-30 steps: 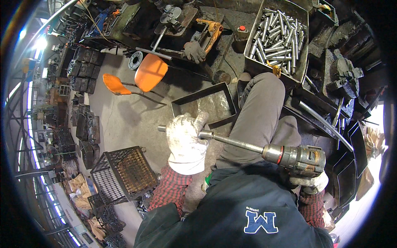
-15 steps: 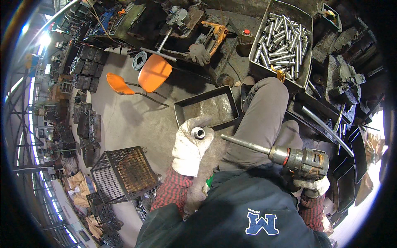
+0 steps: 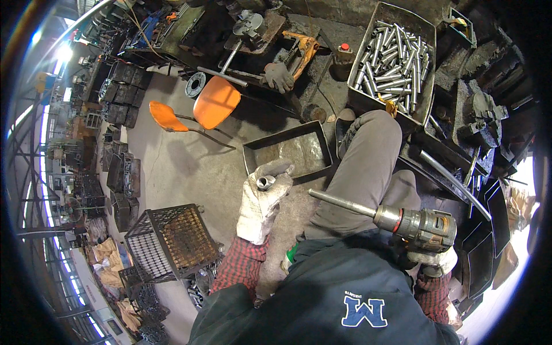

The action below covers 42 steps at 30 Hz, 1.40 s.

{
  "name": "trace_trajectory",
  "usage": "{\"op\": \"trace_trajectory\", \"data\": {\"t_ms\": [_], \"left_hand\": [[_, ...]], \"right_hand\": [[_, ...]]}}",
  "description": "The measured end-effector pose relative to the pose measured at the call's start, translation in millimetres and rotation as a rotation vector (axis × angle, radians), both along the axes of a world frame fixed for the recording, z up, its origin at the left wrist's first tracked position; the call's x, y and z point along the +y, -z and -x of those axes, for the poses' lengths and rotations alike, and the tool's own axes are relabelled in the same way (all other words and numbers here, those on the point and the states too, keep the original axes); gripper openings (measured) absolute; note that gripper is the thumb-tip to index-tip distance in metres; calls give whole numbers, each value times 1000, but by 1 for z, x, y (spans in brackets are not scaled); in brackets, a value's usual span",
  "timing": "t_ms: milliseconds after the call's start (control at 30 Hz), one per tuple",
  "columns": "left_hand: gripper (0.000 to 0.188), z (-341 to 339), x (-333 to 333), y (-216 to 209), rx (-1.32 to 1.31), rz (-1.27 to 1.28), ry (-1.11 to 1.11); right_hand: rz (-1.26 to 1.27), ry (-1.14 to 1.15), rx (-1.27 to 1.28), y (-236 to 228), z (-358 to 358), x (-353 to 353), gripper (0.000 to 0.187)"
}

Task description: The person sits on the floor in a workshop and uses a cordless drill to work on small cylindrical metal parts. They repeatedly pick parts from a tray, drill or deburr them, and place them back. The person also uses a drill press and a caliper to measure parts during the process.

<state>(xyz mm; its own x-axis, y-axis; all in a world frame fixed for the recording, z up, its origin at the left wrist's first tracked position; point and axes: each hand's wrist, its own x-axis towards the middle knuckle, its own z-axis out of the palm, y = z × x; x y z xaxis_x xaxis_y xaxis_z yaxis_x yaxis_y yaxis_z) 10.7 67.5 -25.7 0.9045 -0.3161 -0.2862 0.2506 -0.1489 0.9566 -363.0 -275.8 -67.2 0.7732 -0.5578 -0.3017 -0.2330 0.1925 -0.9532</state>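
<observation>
My left hand (image 3: 260,201), in a white work glove, is closed around a short metal tube (image 3: 265,183), whose hollow end faces up. My right hand (image 3: 438,260), gloved as well, grips the handle of a cordless drill (image 3: 426,229). From the drill's chuck a long metal rod (image 3: 340,201) points left, its tip a short way to the right of the tube and apart from it. Just beyond my left hand, a shallow metal tray (image 3: 290,150) rests on the floor.
A deep metal bin (image 3: 432,69) of loose steel tubes (image 3: 397,63) stands at the far right. An orange chair (image 3: 216,103) is at the far left, a black plastic crate (image 3: 150,244) nearer left. A grey glove (image 3: 278,77) lies on the machine bench. A long metal pipe (image 3: 455,184) leans at right.
My left hand has shifted slightly left and turned, tilting the tube so that its open end faces another way. The drill in my right hand has hardly moved.
</observation>
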Motion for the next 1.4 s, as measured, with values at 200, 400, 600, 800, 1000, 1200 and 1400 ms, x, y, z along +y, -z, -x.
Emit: {"op": "trace_trajectory", "data": {"t_ms": [200,400,600,800,1000,1200,1400], "left_hand": [[63,0,4,9,170,274,-49],[70,-5,11,13,273,500,-13],[78,1,10,12,214,538,-23],[79,1,5,3,118,483,84],[79,2,5,3,141,406,57],[62,-16,13,26,304,631,-138],[40,-74,19,-29,406,766,-148]], "right_hand": [[-161,53,11,-4,-8,3,60],[-241,64,4,-8,-20,5,62],[-265,63,9,-13,-23,6,65],[-281,71,11,-16,-30,5,68],[-445,163,59,-58,-53,19,71],[-169,22,-15,-83,-127,0,78],[387,197,-231,-86,-228,-80,70]]}}
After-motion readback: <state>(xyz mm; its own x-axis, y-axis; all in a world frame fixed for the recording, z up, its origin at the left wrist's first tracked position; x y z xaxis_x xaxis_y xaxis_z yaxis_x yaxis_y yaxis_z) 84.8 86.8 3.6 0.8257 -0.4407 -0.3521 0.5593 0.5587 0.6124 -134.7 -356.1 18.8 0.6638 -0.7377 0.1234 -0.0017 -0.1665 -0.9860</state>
